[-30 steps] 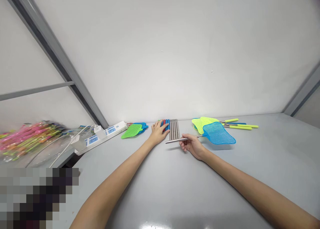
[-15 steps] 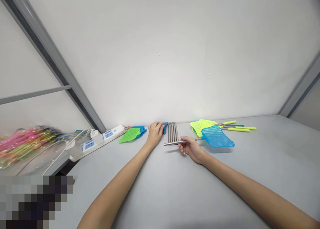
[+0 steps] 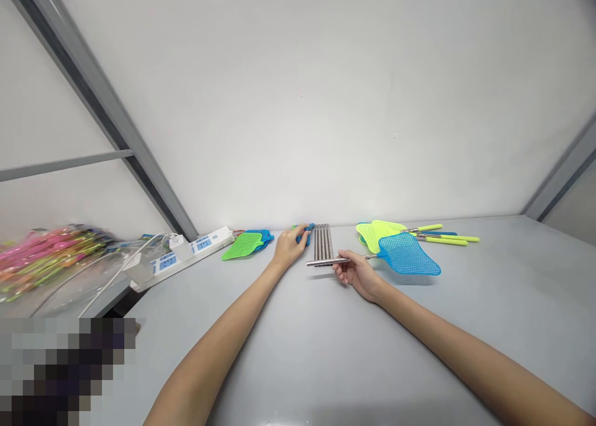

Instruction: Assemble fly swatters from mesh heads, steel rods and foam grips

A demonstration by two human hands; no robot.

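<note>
- From here, I see the right hand [image 3: 361,276] gripping the swatter [image 3: 410,255] by its shaft; blue head toward its 3 o'clock, bare end toward 9.
- Rods [image 3: 323,244] lie at its 10.
- Left hand [image 3: 288,248] curls over blue grips [image 3: 311,226] at its 2; I can't tell whether it's clutching one.

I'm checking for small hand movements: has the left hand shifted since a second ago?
Yes, slightly: judged against the small mark on the wall, the left hand now sits a little farther left.
</note>
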